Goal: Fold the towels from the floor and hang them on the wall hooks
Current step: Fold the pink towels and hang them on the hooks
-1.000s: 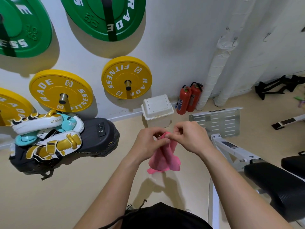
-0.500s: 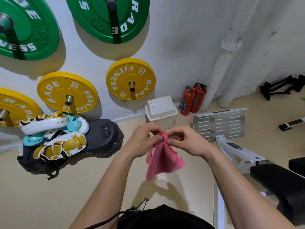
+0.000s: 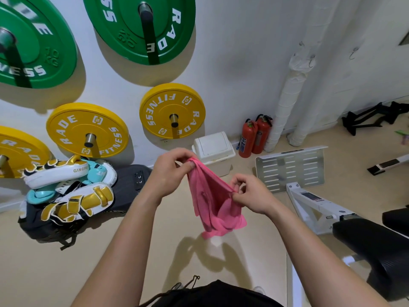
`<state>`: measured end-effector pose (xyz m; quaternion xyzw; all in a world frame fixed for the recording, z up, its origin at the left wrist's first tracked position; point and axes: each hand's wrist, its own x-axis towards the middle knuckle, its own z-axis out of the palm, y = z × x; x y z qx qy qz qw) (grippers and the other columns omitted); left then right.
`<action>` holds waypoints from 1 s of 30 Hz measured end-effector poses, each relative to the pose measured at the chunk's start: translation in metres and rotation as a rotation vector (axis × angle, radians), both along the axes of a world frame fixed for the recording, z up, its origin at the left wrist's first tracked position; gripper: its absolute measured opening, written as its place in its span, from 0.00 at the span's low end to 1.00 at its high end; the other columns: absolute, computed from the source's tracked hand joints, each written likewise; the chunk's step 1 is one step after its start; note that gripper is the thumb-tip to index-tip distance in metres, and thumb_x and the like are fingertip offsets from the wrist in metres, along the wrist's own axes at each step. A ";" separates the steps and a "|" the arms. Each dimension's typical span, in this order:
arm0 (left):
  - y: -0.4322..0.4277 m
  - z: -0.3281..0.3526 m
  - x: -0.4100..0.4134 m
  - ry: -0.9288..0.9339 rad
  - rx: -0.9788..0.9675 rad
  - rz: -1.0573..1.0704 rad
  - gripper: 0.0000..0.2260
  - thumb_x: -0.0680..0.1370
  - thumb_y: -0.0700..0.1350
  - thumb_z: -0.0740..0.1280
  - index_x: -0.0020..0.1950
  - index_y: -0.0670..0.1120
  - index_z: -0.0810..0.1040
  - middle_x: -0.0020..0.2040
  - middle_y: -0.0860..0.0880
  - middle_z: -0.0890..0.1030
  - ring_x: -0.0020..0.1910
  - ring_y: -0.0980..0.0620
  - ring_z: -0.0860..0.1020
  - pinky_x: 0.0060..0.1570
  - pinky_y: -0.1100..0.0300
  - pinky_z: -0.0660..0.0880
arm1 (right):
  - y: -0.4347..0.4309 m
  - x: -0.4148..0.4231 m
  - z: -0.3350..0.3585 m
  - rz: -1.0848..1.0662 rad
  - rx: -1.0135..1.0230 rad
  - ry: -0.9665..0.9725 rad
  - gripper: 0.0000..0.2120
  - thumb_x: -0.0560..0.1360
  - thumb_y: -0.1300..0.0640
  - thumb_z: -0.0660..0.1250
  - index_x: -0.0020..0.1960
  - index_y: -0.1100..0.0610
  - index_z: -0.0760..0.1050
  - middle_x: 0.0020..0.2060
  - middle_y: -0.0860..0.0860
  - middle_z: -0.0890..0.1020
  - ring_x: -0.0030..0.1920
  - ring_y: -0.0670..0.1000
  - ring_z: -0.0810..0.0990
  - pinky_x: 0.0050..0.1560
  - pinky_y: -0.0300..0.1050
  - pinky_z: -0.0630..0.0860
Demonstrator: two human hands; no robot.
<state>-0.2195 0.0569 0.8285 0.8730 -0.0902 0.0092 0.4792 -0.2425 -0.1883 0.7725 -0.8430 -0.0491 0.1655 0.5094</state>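
Both hands have drawn apart, stretching the towel's (image 3: 212,200) top edge. Left hand (image 3: 170,173) and right hand (image 3: 252,196) fingers pinch its corners; remainder hangs above the floor (image 3: 66,262).

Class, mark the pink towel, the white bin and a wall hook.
pink towel (image 3: 212,202): head view, middle of the hanging cloth.
white bin (image 3: 213,145): head view, its lid.
wall hook (image 3: 353,53): head view, its curved end.

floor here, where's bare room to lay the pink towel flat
Bare floor lies near you, left of the towel, below the boxing pads. Crowded along the wall: pads, bin, extinguishers. Metal plate and bench fill the right.
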 end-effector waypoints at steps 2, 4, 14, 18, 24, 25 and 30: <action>0.009 0.001 0.010 -0.019 0.015 0.030 0.08 0.77 0.38 0.69 0.46 0.50 0.83 0.45 0.54 0.83 0.45 0.57 0.78 0.42 0.65 0.72 | -0.006 0.003 0.002 -0.001 -0.079 0.011 0.15 0.66 0.73 0.66 0.36 0.53 0.75 0.29 0.48 0.76 0.25 0.47 0.74 0.28 0.39 0.71; 0.017 0.001 0.020 -0.047 0.024 0.060 0.07 0.78 0.38 0.69 0.47 0.49 0.83 0.44 0.54 0.83 0.46 0.55 0.78 0.43 0.64 0.73 | -0.013 0.006 0.004 0.018 -0.168 0.025 0.14 0.67 0.72 0.68 0.35 0.53 0.73 0.29 0.48 0.77 0.23 0.43 0.73 0.26 0.36 0.69; 0.052 -0.044 0.059 0.025 0.047 0.291 0.06 0.78 0.39 0.68 0.47 0.49 0.83 0.43 0.52 0.82 0.45 0.50 0.79 0.47 0.53 0.76 | -0.040 0.005 0.013 0.164 -0.232 -0.030 0.14 0.72 0.69 0.65 0.42 0.49 0.73 0.40 0.45 0.79 0.33 0.51 0.81 0.33 0.53 0.80; 0.054 -0.059 0.069 0.074 0.076 0.348 0.05 0.79 0.41 0.69 0.48 0.50 0.83 0.46 0.50 0.83 0.48 0.48 0.80 0.48 0.53 0.75 | -0.036 0.007 0.022 0.216 -0.350 -0.051 0.13 0.73 0.67 0.65 0.43 0.52 0.84 0.30 0.38 0.81 0.34 0.45 0.82 0.39 0.44 0.80; 0.045 -0.059 0.076 0.049 0.091 0.389 0.04 0.79 0.44 0.68 0.48 0.51 0.83 0.45 0.51 0.82 0.47 0.49 0.80 0.50 0.49 0.79 | -0.036 0.001 0.025 0.220 -0.408 -0.092 0.12 0.71 0.63 0.63 0.37 0.51 0.83 0.35 0.45 0.83 0.40 0.45 0.81 0.44 0.46 0.78; 0.045 -0.059 0.077 0.048 0.090 0.408 0.04 0.79 0.44 0.68 0.48 0.51 0.83 0.45 0.52 0.82 0.47 0.48 0.80 0.51 0.48 0.79 | -0.038 -0.001 0.025 0.178 -0.372 -0.106 0.11 0.71 0.61 0.65 0.37 0.51 0.83 0.36 0.46 0.84 0.40 0.45 0.81 0.45 0.48 0.78; 0.043 -0.059 0.076 0.066 0.100 0.424 0.04 0.79 0.45 0.69 0.47 0.53 0.82 0.46 0.52 0.82 0.48 0.47 0.80 0.51 0.50 0.78 | -0.052 -0.006 0.022 -0.123 -0.170 -0.213 0.08 0.67 0.51 0.78 0.34 0.51 0.80 0.33 0.48 0.84 0.35 0.48 0.82 0.39 0.53 0.80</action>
